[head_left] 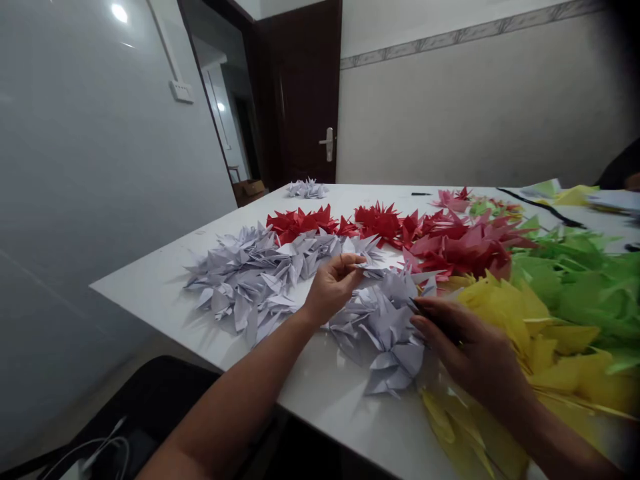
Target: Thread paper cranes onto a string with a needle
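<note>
Fingers pinched together, my left hand [336,283] holds a small white folded paper piece [377,265] by its edge, over a heap of white folded paper shapes [235,280]. Lower and to the right, my right hand [465,340] is closed round a thin dark tool [437,320], whose tip points toward the white shapes near the table's front; its exact kind is hard to make out. Red paper shapes [380,223] lie behind the white ones, pink ones [465,243] further right. Yellow paper shapes [540,340] spread beside and under my right forearm.
The white table [165,280] has green paper shapes [575,273] at right and a small white pile [307,189] at the far edge. A black strap [543,207] lies at back right, near a person's dark sleeve [623,167]. A black chair [155,393] stands at front left.
</note>
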Action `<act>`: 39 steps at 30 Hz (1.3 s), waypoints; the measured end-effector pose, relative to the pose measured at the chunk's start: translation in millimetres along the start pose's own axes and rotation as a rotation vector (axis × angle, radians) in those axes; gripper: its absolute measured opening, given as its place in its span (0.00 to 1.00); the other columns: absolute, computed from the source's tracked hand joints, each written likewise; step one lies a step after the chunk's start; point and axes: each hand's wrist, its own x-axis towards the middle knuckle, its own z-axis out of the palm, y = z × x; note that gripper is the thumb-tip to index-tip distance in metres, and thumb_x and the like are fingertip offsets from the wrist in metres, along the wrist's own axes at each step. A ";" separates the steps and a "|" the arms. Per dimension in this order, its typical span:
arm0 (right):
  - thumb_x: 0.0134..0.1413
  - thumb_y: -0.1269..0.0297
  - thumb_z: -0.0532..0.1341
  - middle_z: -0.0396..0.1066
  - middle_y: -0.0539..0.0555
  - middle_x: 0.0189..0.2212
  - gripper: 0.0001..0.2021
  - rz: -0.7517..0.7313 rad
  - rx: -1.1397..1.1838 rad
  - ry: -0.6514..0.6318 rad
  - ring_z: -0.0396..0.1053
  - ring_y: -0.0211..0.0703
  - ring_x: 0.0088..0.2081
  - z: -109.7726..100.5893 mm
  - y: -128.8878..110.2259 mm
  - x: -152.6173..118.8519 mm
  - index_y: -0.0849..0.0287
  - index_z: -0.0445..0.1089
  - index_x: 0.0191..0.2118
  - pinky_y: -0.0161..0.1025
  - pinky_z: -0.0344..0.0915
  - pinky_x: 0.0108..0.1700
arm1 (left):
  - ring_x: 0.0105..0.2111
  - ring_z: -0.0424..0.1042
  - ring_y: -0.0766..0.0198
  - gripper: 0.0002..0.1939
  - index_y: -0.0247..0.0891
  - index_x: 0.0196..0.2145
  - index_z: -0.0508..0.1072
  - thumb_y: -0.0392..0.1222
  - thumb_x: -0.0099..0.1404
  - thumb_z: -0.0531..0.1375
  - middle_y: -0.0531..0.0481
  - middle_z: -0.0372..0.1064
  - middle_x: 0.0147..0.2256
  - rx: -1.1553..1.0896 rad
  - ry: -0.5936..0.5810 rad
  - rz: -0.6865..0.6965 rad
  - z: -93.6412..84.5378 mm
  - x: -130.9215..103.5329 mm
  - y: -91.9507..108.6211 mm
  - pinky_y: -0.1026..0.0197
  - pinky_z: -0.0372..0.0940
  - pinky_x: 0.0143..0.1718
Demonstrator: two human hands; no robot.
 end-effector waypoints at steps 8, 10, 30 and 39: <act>0.55 0.56 0.59 0.77 0.54 0.31 0.12 -0.043 0.010 0.021 0.75 0.44 0.29 -2.2 -3.6 4.7 0.58 0.72 0.40 0.39 0.72 0.31 | 0.27 0.66 0.70 0.17 0.34 0.45 0.72 0.46 0.61 0.57 0.50 0.69 0.30 0.520 0.056 0.084 -22.5 13.9 -11.6 0.67 0.63 0.31; 0.55 0.57 0.59 0.77 0.54 0.32 0.12 -0.052 0.012 0.031 0.75 0.44 0.30 -2.8 -3.7 5.9 0.58 0.72 0.40 0.39 0.72 0.32 | 0.29 0.68 0.68 0.15 0.33 0.43 0.72 0.44 0.63 0.53 0.47 0.71 0.32 0.610 0.113 0.097 -28.5 21.3 -10.8 0.64 0.65 0.34; 0.56 0.63 0.59 0.76 0.56 0.32 0.09 -0.097 0.054 0.037 0.75 0.43 0.31 -9.7 -14.4 8.0 0.61 0.70 0.41 0.37 0.71 0.34 | 0.28 0.69 0.67 0.09 0.37 0.33 0.66 0.46 0.63 0.56 0.52 0.68 0.29 0.316 0.253 0.311 18.9 42.0 -9.5 0.65 0.65 0.31; 0.56 0.65 0.59 0.75 0.54 0.33 0.09 -0.146 0.068 -0.021 0.74 0.40 0.32 -10.6 -24.2 3.8 0.60 0.68 0.43 0.35 0.70 0.35 | 0.22 0.63 0.71 0.06 0.37 0.37 0.67 0.42 0.63 0.56 0.55 0.64 0.24 0.445 -0.035 0.368 26.5 6.6 -21.6 0.67 0.60 0.26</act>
